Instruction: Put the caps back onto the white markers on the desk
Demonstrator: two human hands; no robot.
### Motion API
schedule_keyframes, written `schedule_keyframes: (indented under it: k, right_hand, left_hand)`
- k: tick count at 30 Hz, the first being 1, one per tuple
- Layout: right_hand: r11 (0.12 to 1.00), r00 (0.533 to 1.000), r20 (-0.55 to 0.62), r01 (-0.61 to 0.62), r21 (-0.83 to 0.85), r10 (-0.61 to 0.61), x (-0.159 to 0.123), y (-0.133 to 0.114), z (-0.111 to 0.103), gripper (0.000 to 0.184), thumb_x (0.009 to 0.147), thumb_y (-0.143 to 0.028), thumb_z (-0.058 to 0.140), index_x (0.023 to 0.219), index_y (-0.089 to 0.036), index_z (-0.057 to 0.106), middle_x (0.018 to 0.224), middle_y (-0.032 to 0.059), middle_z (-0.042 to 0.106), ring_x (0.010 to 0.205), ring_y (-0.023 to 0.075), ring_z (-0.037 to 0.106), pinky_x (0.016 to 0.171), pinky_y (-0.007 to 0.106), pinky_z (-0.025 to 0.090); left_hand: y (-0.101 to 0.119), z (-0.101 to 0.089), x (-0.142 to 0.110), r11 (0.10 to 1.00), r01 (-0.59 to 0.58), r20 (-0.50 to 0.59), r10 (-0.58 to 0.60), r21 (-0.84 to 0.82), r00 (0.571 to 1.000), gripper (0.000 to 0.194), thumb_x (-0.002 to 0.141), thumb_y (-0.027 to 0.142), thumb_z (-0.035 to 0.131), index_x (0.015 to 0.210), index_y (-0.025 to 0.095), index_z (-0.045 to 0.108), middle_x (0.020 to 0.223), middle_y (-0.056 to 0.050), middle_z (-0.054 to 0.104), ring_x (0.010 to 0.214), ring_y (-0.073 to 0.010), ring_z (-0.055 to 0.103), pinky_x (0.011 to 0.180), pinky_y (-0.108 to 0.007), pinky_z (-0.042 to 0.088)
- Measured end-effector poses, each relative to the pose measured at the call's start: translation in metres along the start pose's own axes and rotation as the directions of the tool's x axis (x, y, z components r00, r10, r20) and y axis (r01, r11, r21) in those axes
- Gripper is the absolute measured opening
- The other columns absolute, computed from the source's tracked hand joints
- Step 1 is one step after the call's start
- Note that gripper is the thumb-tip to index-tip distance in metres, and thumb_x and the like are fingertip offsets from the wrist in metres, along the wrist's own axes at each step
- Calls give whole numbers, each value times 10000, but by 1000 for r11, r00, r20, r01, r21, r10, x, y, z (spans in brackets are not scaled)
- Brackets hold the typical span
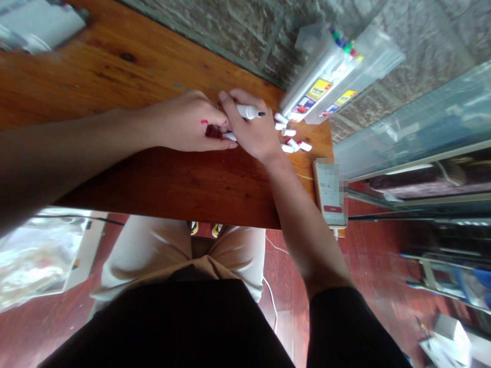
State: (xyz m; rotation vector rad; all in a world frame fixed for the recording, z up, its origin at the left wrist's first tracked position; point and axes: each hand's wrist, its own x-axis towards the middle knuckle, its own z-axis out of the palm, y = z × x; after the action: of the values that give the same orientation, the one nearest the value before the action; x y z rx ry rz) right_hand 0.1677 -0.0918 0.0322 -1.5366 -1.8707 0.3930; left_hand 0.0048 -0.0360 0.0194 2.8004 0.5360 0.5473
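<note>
- Where the two hands meet over the counter (153, 76) in the head view, a white pen (248, 111) sits among the fingers of the right hand (257, 130), which is plainly the nearer one; the left hand (187, 122) is just beside, on the other side.
- Seen from above, the pen's long axis runs roughly across the view, with a slight downward slant, its dark end toward the right, out over the back of the right hand, and its other end hidden among the fingers.
- As for grip, the right hand is curled, with the pen pinched between two of its fingers; the left is bent inward, thumb stretched toward the right hand, but I cannot tell how firmly it closes on anything.
- Between the hands, a short white piece (230, 136) shows; whether it is a second pen or a cap is unclear.
- In looks, the pen is smooth and white, narrowing toward its dark end; the far part cannot be seen.
- Just right of the right hand, loose white caps (288, 133), some with coloured ends, lie on the counter, near clear boxes (312, 94) by the wall (238, 30).
- Red marks (204, 122) show on the left hand.
</note>
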Motion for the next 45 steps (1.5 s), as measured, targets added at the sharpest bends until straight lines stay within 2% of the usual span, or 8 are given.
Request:
schedule_keyframes:
  k: [10,16,22,27,31,35,38,45]
  right_hand:
    - [999,999,36,-7,-35,8,-1,-2,-2,330,1002,-437,374,775,-289,562,879,-27,686,844,159,613,827,269,446]
    - [997,997,81,-9,-79,15,1,-1,0,334,1005,-434,392,745,-277,530,863,-38,668,829,123,581,841,212,433]
    - [996,997,80,23,-81,-16,1,-1,2,329,1008,-390,384,731,-269,514,855,-27,668,825,134,593,833,231,434]
    - [996,997,77,27,-88,-20,1,2,2,373,1011,-455,370,721,-270,512,822,-31,658,811,133,591,826,238,436]
    - [998,996,77,39,-42,-36,1,4,2,377,1002,-488,392,713,-277,509,810,-42,656,784,131,580,823,245,444]
    - [999,999,39,28,-23,-27,-1,1,2,314,994,-452,418,749,-288,528,840,-36,672,808,144,594,827,261,448]
    - [1000,999,29,28,-9,-28,-2,0,2,281,986,-444,434,773,-293,538,855,-35,677,822,152,599,826,268,440]
    - [998,999,42,-3,-65,6,-1,-2,3,327,1013,-478,389,805,-266,527,871,-35,663,831,125,563,843,254,409]
  left_hand:
    - [-1,0,-1,999,-18,5,18,32,1000,426,903,498,505,714,161,682,713,-25,674,622,-123,518,648,-256,370]
    - [-5,3,-3,997,-31,44,27,73,999,534,932,578,419,780,151,703,754,-27,661,675,-129,542,709,-271,389]
    - [-6,5,-3,998,-17,53,13,68,999,601,920,635,391,744,142,684,748,-32,635,722,-137,549,766,-294,405]
    - [-7,4,-4,998,9,79,-14,62,997,550,917,627,417,741,174,676,755,-38,648,740,-167,580,778,-305,419]
    - [-5,3,-4,998,62,122,-63,9,991,460,900,610,467,793,220,687,782,-26,681,848,-195,609,872,-312,420]
    - [-3,2,-4,995,12,102,-22,96,995,507,921,613,407,764,213,678,795,-51,687,791,-203,614,787,-309,429]
    - [0,-1,-4,991,19,133,-36,131,990,521,934,603,377,784,217,693,806,-56,688,762,-202,604,763,-311,419]
    - [7,-6,-3,983,-18,132,-7,185,991,530,960,540,371,815,159,710,819,-89,704,752,-193,571,721,-315,398]
